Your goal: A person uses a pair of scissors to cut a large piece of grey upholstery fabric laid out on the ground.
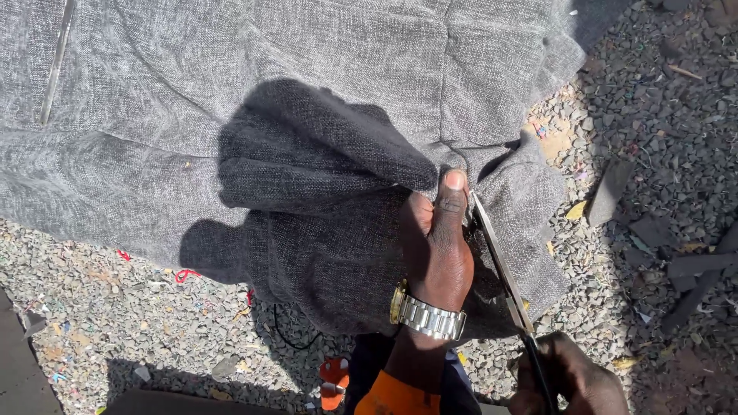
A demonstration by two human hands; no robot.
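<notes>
Scissors (503,269), gripped at the handles by the right hand (569,380) at bottom right, ran their long blades up and leftward beside the left hand (438,253), which pinched grey cloth (307,154) spread over gravel (653,100).

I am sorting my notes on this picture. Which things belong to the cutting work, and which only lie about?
In use:
- grey fabric, pinched by the left hand
- scissors, in the grip of the right hand

Lying about:
- gravel
- dark flat scraps
- red thread bits
- yellow leaf
</notes>
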